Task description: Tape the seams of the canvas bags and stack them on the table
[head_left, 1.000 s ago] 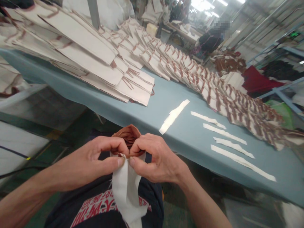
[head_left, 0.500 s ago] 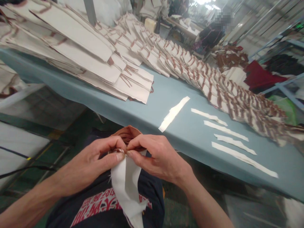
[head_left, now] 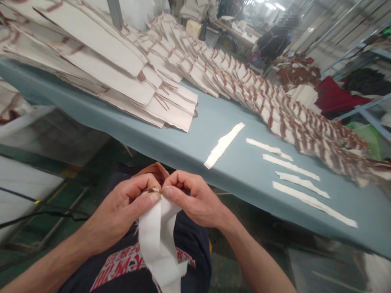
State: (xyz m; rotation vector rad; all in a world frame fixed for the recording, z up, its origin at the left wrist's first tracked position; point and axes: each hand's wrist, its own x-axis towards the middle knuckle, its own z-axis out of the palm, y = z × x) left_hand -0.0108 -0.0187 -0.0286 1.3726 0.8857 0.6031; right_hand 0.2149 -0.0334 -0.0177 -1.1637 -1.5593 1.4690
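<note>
Close to my body, in front of the table edge, both hands meet at the top of a white fabric strip (head_left: 150, 236). My left hand (head_left: 130, 201) pinches its upper edge between thumb and fingers. Beside it, almost touching, my right hand (head_left: 195, 199) is closed on the same edge with its thumb on top. Brown fabric (head_left: 157, 169) shows just behind the fingertips, partly covered by the hands. The strip hangs down over a dark apron with red lettering (head_left: 122, 266). What exactly lies between the fingertips is too small to make out.
A blue-covered table (head_left: 183, 150) runs across the view. Several white strips (head_left: 290, 167) and a short stack of strips (head_left: 224, 145) lie on it. Piles of cream fabric pieces with brown trim (head_left: 100, 69) line its far side. A person (head_left: 271, 42) is in the background.
Both hands have shifted slightly to the left with the fabric. My right thumb now lies flatter over the edge, and less of the brown fabric shows.
</note>
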